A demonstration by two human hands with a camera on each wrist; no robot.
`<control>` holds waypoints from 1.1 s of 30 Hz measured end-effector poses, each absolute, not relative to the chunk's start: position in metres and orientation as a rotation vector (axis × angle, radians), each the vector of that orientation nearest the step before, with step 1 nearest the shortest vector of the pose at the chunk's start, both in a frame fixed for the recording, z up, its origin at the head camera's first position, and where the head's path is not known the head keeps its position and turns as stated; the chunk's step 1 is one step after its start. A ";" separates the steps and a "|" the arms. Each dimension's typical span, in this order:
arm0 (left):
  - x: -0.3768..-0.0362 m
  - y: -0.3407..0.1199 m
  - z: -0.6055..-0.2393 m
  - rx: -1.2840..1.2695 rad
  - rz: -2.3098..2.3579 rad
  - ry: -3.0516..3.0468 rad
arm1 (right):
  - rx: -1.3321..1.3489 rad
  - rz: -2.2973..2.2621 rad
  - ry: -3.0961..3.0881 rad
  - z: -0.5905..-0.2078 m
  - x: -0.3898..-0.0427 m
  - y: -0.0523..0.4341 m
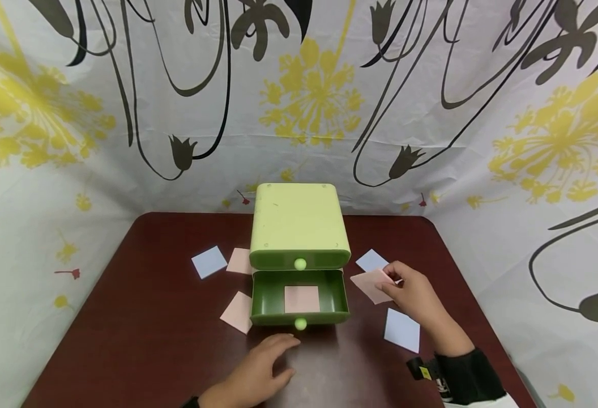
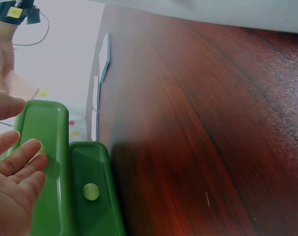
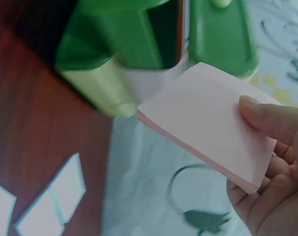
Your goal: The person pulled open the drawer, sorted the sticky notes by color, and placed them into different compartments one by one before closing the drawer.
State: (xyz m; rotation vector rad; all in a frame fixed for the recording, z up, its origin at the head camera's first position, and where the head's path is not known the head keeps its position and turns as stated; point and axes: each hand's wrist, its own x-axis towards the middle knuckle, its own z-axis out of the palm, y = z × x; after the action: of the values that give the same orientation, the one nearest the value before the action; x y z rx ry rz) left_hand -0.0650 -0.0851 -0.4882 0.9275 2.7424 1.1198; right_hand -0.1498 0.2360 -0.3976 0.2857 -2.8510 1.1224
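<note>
My right hand (image 1: 415, 294) pinches a pink sticky-note pad (image 3: 203, 120) by one edge, thumb on top and fingers below, right of a light green drawer cabinet (image 1: 301, 218). One drawer (image 1: 329, 318) is pulled out, and another pink pad (image 1: 302, 299) lies inside it. Just in front of that drawer is my left hand (image 1: 258, 368), its fingers loosely extended and holding nothing. In the left wrist view those fingers overlap the drawer front (image 2: 45, 196). A blue pad (image 1: 372, 260) is partly covered by the held pink one; a second blue pad (image 1: 402, 330) lies nearer me.
Left of the cabinet lie a blue pad (image 1: 209, 262) and two pink pads, one farther back (image 1: 238, 261) and one nearer (image 1: 237, 312). A closed lower drawer (image 2: 92, 167) with a round knob shows in the left wrist view. Patterned cloth (image 1: 309, 164) surrounds the dark red table (image 1: 141, 317).
</note>
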 end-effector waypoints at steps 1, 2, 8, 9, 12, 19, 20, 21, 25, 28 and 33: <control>-0.065 -0.086 -0.488 0.923 1.120 2.746 | 0.319 1.081 -2.833 -0.394 -0.148 0.231; -0.064 -0.087 -0.488 0.916 1.121 2.748 | 0.354 1.036 -2.817 -0.391 -0.147 0.226; -0.063 -0.093 -0.486 0.849 1.151 2.717 | 0.517 0.901 -2.846 -0.384 -0.148 0.191; -0.064 -0.094 -0.486 0.837 1.157 2.709 | 0.546 0.897 -2.861 -0.385 -0.150 0.186; -0.064 -0.097 -0.485 0.802 1.163 2.697 | 0.642 0.905 -2.890 -0.389 -0.153 0.171; -0.060 -0.102 -0.487 0.809 1.185 2.748 | 0.837 0.928 -2.890 -0.401 -0.162 0.142; -0.059 -0.103 -0.487 0.811 1.189 2.758 | 0.867 0.926 -2.886 -0.402 -0.163 0.139; -0.059 -0.103 -0.487 0.812 1.195 2.762 | 0.895 0.926 -2.882 -0.404 -0.164 0.136; -0.059 -0.105 -0.487 0.818 1.200 2.797 | 0.989 0.919 -2.883 -0.408 -0.167 0.121; -0.058 -0.107 -0.488 0.819 1.201 2.815 | 1.032 0.897 -2.910 -0.410 -0.168 0.108; -0.057 -0.110 -0.489 0.791 1.210 2.811 | 1.102 0.862 -2.956 -0.413 -0.170 0.090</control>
State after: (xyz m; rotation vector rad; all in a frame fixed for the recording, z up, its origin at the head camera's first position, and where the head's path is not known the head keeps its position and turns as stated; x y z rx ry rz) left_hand -0.0574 -0.1104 -0.4893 0.7905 2.8108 1.2104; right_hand -0.1696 0.0898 -0.4129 1.1016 -2.9559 0.8620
